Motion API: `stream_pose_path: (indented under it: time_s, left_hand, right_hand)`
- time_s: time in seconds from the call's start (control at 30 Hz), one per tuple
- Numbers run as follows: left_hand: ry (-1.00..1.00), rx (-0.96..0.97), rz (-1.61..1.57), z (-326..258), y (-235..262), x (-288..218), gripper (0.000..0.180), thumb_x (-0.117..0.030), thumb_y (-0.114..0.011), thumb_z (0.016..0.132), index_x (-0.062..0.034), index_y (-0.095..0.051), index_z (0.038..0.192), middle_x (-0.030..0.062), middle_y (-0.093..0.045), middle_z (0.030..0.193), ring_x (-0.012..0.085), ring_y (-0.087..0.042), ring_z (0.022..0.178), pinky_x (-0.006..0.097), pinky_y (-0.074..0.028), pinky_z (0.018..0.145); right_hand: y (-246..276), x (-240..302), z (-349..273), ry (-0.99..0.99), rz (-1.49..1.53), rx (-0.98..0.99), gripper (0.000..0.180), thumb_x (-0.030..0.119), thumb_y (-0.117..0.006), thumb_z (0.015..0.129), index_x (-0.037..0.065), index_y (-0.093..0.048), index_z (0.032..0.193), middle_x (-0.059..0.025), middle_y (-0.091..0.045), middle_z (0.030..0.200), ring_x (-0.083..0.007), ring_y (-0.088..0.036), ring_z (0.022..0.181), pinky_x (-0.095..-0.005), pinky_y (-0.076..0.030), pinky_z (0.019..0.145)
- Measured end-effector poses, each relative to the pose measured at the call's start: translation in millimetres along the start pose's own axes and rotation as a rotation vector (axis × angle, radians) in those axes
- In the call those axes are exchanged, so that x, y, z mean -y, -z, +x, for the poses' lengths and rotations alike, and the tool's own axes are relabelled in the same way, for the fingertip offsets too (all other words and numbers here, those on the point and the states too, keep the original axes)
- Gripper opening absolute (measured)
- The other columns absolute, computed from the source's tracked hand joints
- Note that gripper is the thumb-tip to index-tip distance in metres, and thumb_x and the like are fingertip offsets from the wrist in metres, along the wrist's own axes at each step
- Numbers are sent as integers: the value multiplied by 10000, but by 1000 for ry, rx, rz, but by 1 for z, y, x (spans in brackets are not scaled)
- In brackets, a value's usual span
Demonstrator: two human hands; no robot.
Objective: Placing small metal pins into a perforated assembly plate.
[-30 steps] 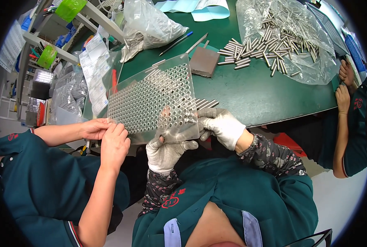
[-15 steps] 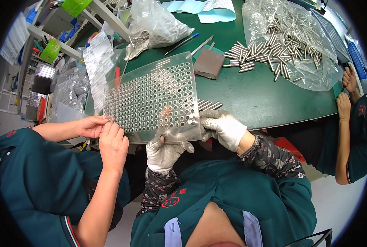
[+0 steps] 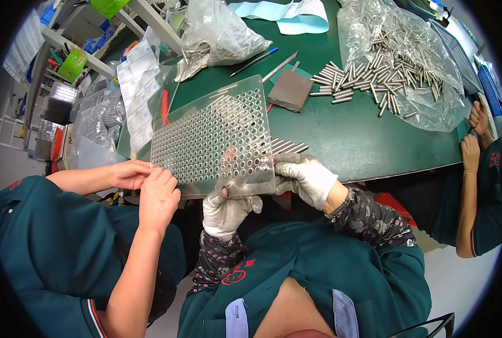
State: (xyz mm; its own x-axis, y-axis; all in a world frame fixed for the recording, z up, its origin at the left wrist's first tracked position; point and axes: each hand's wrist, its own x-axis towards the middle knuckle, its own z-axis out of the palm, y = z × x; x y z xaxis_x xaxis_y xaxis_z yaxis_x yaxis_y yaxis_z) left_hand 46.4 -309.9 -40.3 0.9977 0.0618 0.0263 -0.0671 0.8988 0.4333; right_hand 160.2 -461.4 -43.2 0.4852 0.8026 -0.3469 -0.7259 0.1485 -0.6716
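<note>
Since a second ago the clear perforated tray (image 3: 214,141) has tipped a little further over the near edge of the green table (image 3: 363,141), and both gloved hands have kept their grip on it. The left hand (image 3: 224,209) pinches the tray's near edge from below, thumb up against the plastic; the right hand (image 3: 306,178) clasps the near right corner, fingers curled around it. Just beyond that corner a few metal pins (image 3: 287,147) lie on the table, touching or nearly touching the tray. At the tray's near left corner a co-worker's two bare hands (image 3: 144,183) meet, fingertips together at the edge. Farther right, a heap of metal rods (image 3: 383,65) spreads over a clear plastic sheet, with a small dark block (image 3: 290,90) between it and the tray. A filled plastic bag (image 3: 220,34) sits at the far side, and another person's hands (image 3: 475,135) rest at the right edge.
</note>
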Motion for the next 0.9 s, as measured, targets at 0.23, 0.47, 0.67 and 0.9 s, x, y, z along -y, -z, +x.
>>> stream_pose_path:
  time_s: [0.23, 0.47, 0.67, 0.9]
  left_hand:
    - [-16, -23, 1, -4, 7, -1, 704, -154, -577, 767, -114, -172, 1342, 197, -357, 1253, 453, -435, 1055, 418, -485, 584]
    - [-13, -44, 34, 1, -9, 4, 706, -150, -591, 758, -75, -182, 1329, 210, -419, 1196, 391, -471, 1032, 468, -473, 689]
    - [-11, -45, 187, 16, 7, 0, 806, -208, -632, 726, -60, -118, 1330, 197, -460, 1152, 346, -460, 1057, 477, -392, 847]
    - [27, -15, 49, 23, 0, -2, 769, -181, -619, 723, -69, -156, 1327, 212, -403, 1211, 343, -414, 1121, 489, -347, 910]
  right_hand:
    - [-8, 7, -7, -4, 24, 26, 283, 73, -486, 838, -37, -483, 1098, -122, -579, 938, -183, -591, 746, -287, -491, 642]
    - [-7, 4, -4, 10, 96, -6, 240, 60, -491, 830, -46, -499, 1045, -116, -572, 960, -202, -594, 763, -303, -497, 677]
    - [-11, 11, -6, 40, 16, -62, 307, 64, -454, 812, -38, -454, 1102, -122, -565, 975, -210, -606, 815, -294, -506, 724]
    - [-10, 4, -6, 170, -224, -165, 330, 70, -478, 789, -59, -477, 1093, -97, -571, 956, -124, -568, 794, -231, -470, 697]
